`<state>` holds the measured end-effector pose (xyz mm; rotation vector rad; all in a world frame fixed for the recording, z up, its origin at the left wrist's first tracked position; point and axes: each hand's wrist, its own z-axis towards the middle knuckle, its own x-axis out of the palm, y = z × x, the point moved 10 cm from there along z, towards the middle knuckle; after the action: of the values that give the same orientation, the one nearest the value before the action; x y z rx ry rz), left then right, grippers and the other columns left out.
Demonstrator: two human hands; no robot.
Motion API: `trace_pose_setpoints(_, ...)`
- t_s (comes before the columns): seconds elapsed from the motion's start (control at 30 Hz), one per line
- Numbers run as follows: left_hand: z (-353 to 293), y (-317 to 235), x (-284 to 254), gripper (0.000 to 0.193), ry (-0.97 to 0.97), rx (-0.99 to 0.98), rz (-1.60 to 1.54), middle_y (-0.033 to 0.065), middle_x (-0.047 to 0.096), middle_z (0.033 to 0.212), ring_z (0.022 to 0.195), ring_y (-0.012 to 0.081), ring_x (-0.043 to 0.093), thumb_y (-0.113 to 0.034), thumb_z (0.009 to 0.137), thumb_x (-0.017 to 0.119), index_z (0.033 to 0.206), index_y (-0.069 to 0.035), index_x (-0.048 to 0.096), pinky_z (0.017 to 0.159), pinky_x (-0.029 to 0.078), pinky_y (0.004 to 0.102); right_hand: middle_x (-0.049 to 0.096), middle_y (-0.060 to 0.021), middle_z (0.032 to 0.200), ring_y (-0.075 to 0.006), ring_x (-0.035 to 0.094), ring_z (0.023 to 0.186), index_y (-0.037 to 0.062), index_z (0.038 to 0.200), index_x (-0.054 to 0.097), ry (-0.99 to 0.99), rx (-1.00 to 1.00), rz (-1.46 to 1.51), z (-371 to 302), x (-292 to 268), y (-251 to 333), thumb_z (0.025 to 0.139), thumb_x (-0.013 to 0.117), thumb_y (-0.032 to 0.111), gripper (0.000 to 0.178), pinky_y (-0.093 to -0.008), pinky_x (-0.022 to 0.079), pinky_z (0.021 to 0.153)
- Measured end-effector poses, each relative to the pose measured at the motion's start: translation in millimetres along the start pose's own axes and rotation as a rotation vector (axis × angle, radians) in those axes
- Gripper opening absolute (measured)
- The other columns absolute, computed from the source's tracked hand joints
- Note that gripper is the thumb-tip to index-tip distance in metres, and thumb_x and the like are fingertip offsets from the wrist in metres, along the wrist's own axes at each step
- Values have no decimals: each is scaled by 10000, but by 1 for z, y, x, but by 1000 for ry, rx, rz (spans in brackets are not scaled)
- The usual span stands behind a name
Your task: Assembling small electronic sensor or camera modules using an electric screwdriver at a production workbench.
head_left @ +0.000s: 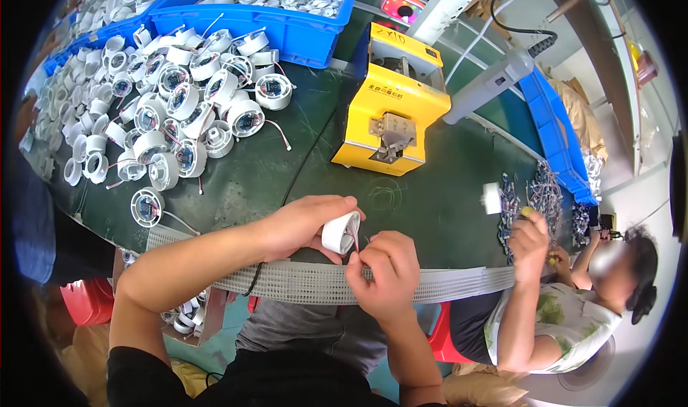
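Observation:
A white round plastic housing is held in my left hand, its open side turned to the right, over the near edge of the green table. Thin red and dark wires come out of that side. My right hand pinches these wires between thumb and fingers, close beside the housing. What lies inside the housing is mostly hidden. On the table to the left, a similar housing with a blue circuit board and a loose wire lies by itself, near my left forearm.
Similar housings are heaped at the left, before blue bins of small white parts. A yellow machine stands beyond my hands. White mesh edges the table. At right, a co-worker's hand is near wired boards.

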<state>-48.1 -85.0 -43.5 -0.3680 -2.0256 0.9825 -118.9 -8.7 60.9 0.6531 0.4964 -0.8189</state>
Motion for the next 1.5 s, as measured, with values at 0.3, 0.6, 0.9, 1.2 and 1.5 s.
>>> trace_pose_setpoints(0.3,-3,-6,5,382,18,65,-57,69,601,1061,951,152,614,-332,1029,449,1243,-38,569,818,588,362,608,-82,912,-215,652,664,46,991,648,-32,190,54,11,-14,-19,801,749,59,215,-323,545,595)
trace_pose_setpoints(0.6,-8,-15,12,336,51,220,-117,67,575,1144,1048,145,571,-199,1016,486,1310,-42,529,912,471,324,657,-102,877,-129,606,593,-59,1112,631,-87,878,936,-36,26,-58,955,556,28,195,-242,493,506)
trace_pose_setpoints(0.9,-14,-24,25,367,226,320,-275,82,547,1208,1135,184,527,-146,984,480,1325,-11,496,985,391,345,606,-96,986,-110,578,657,-29,1120,660,-166,631,634,-27,24,-40,855,681,-44,267,-222,464,576)
trace_pose_setpoints(1.2,-18,-24,37,538,297,415,-201,77,358,1440,1313,156,380,-346,1057,339,1495,-53,233,1111,291,340,546,-134,1111,-162,577,971,-30,1173,533,-330,681,765,-23,25,-50,829,678,-81,377,-270,491,870)
trace_pose_setpoints(1.5,-2,-6,6,474,42,193,225,100,605,1106,953,152,642,-111,925,616,1339,-11,410,700,586,263,486,-122,1280,-214,531,1101,-19,1287,487,-313,537,346,8,-10,-84,819,730,44,531,-329,450,921)
